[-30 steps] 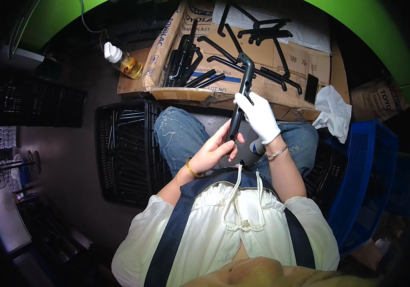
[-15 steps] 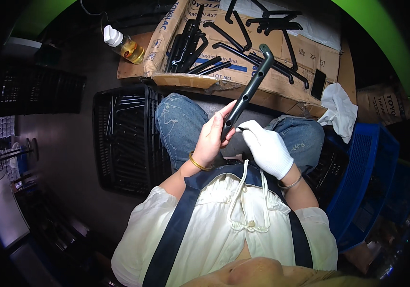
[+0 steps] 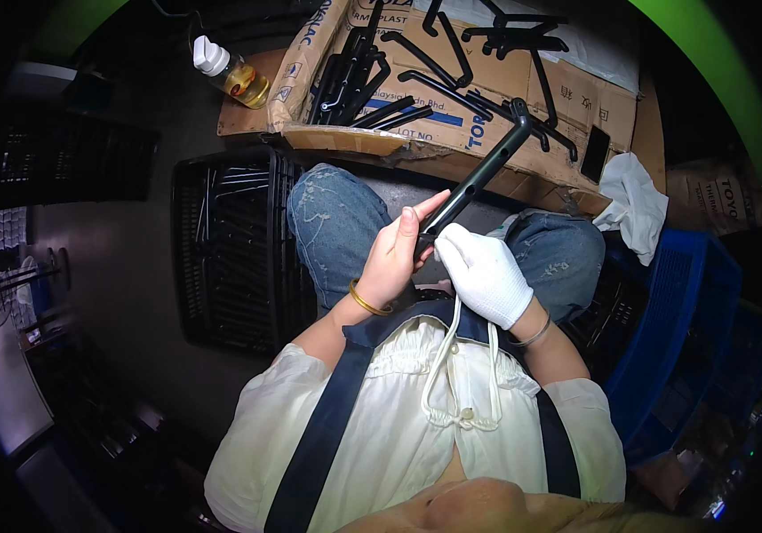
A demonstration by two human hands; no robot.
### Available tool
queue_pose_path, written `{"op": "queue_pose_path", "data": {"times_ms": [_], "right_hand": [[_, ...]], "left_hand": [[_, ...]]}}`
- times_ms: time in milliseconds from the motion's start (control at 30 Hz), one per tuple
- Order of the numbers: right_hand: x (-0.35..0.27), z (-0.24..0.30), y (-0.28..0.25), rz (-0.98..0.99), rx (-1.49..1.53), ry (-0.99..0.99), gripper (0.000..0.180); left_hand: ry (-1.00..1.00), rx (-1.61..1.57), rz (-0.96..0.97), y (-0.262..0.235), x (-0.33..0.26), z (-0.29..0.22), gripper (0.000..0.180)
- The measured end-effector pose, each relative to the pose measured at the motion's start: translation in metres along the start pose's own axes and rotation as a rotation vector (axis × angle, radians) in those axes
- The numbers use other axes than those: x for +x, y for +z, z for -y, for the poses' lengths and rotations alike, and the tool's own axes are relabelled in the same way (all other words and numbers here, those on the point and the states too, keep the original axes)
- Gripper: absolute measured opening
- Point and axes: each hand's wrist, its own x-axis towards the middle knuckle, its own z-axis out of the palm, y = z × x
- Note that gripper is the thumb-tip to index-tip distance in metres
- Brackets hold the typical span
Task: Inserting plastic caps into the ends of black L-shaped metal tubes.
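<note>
A long black bar (image 3: 477, 180) with a bent far end and several holes along its face slants up and away from my lap. My bare left hand (image 3: 396, 244) is closed round its near end, thumb on top, with a gold bangle at the wrist. At that same end, beside the left thumb, the fingertips of my right hand (image 3: 480, 274), in a white knitted glove, pinch together against the bar. Whatever small piece they hold is mostly covered by the glove.
Ahead lies an opened cardboard box (image 3: 567, 107) bearing several black bars (image 3: 425, 58), a dark phone (image 3: 595, 155) and a white cloth (image 3: 634, 206). A bottle of yellow liquid (image 3: 246, 84) stands left of it. Black crates (image 3: 187, 258) flank my legs; a blue crate (image 3: 665, 329) sits right.
My gloved right hand has moved left and up, from just beside the bar onto its near end. The bar's far end has swung right and down.
</note>
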Motion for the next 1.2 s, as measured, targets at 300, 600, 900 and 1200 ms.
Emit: {"op": "queue_pose_path", "data": {"times_ms": [300,600,900,1200], "right_hand": [[0.001,0.001,-0.002,0.033,-0.042,-0.049,0.010],[0.004,0.001,-0.007,0.086,0.020,0.049,0.017],[0.004,-0.005,-0.009,0.146,0.010,0.070,0.020],[0.003,-0.009,-0.012,0.215,0.066,0.098,0.022]], "left_hand": [[0.022,0.019,-0.007,-0.002,0.000,0.004,0.057],[-0.016,0.031,0.004,-0.001,-0.001,0.004,0.057],[-0.057,-0.037,0.034,-0.001,-0.003,0.003,0.057],[-0.091,-0.056,0.075,-0.003,0.000,0.007,0.057]]}}
